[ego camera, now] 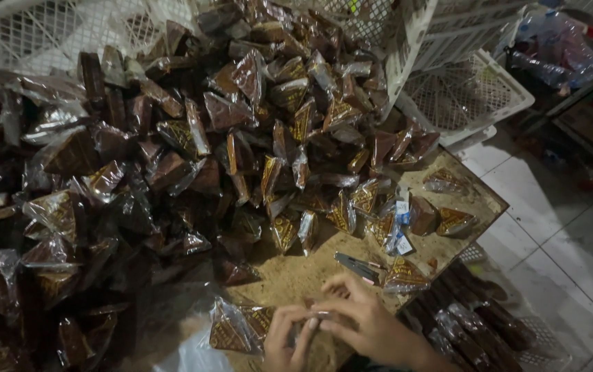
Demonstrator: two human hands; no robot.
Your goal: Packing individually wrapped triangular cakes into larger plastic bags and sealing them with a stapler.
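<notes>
Both your hands, left and right, pinch one clear-wrapped brown triangular packet on the wooden surface; the large heap lies untouched.

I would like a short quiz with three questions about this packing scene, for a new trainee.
1. True or false: the big pile of wrapped brown triangular packets lies above the hands in the picture.
2. What do the left hand and the right hand touch together?
3. Which lies nearer the right hand: (a) the metal stapler or (b) the white plastic crate?

Key: 1. True. 2. One clear-wrapped packet on the wooden board. 3. (a).
</notes>
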